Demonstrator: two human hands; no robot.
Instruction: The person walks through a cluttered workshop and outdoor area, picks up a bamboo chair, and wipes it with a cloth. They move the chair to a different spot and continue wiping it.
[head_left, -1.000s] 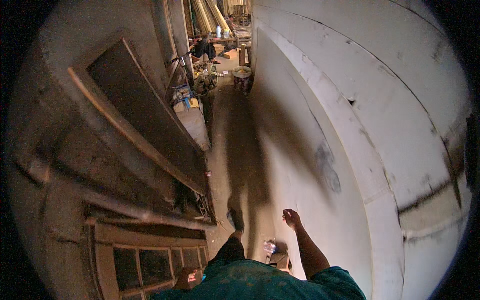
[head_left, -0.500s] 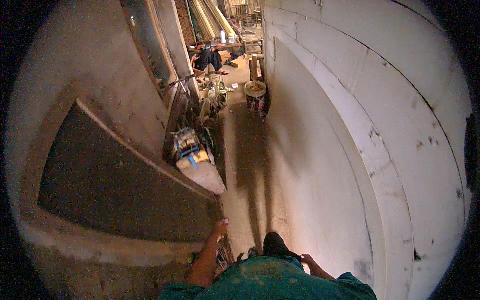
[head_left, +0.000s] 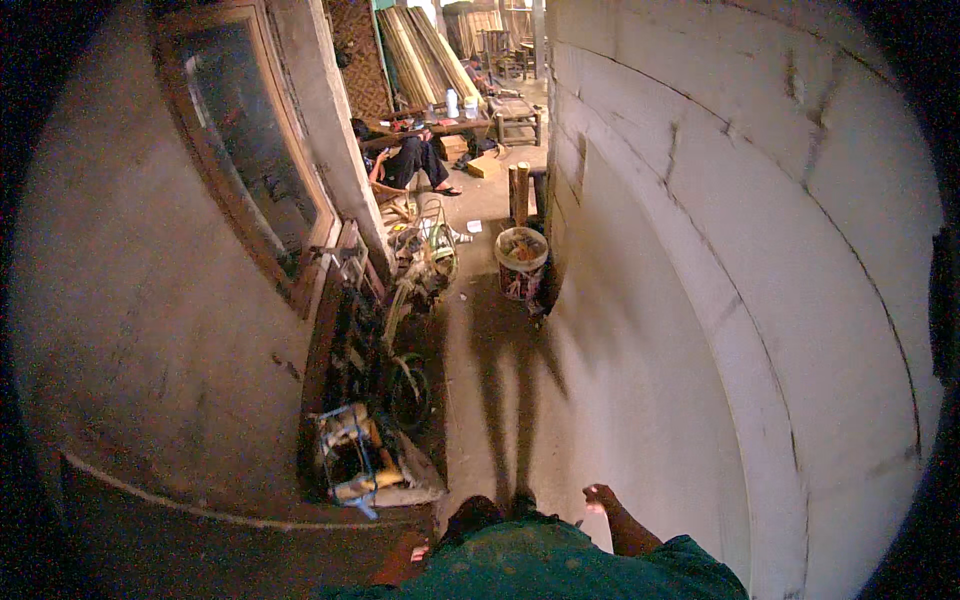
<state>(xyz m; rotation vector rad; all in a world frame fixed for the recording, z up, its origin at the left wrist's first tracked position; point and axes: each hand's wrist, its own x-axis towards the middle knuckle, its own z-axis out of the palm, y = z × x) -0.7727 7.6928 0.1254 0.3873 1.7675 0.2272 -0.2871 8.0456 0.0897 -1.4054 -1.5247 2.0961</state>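
One blue-framed object (head_left: pixel 357 440) lies at seven o'clock in the head view, on a pale greyish piece (head_left: pixel 420 480), with something yellow (head_left: pixel 382 480) tucked against it; it is the nearest loose thing to the left hand (head_left: pixel 417 554). That hand shows low, between six and seven, mostly hidden by the forearm and the dim light; whether its fingers are spread, pressed together or pinching anything, I cannot tell.

At five o'clock the right hand (head_left: pixel 600 496) hangs near the white wall (head_left: pixel 690 390), its fingers loosely curled; it is too small to tell whether they pinch anything. Between the hands, at six, is the person's green shirt (head_left: pixel 540 560), and a long shadow (head_left: pixel 525 420) runs up the floor (head_left: pixel 465 400) from the feet.

Farther out, a dark wheel (head_left: pixel 410 392) stands at seven, just above the blue-framed object. Near the centre, toward one o'clock, a bucket (head_left: pixel 522 250) with mixed bits in it sits close to the white wall, two short wooden posts (head_left: pixel 518 193) upright behind it. At ten is a wood-framed window (head_left: pixel 250 140). At eleven another person in dark trousers (head_left: pixel 415 165) sits low, and long boards (head_left: pixel 425 55) lean between eleven and twelve. A low wooden bench (head_left: pixel 518 122) stands at twelve.
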